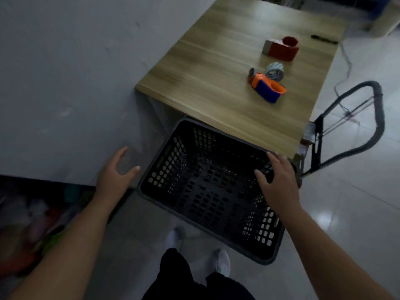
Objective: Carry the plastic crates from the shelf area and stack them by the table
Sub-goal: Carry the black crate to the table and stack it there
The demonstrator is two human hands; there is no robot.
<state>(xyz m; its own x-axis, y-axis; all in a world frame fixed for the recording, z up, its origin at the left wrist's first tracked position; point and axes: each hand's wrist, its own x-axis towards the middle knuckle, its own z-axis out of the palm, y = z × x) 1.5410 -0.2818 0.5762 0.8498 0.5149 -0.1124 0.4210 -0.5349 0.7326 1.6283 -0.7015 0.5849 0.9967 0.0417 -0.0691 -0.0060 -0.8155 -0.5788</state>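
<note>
hands [114, 172] [277, 180]: fingers spread, empty | crate [207, 187]: floor | table [216, 68]: beside

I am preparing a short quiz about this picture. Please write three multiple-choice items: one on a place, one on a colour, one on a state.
1. Where is the black crate?
A. on the table
B. on the floor at the table's near end
C. on the hand truck

2. What colours is the tape dispenser nearest the crate?
A. orange and blue
B. green
C. white

3. How is the left hand?
A. gripping the rim
B. open, apart from the crate
C. holding a cup

Answers: 1 B, it sits below the tabletop edge. 2 A, both colours show. 3 B, fingers spread, clear of the rim.
</note>
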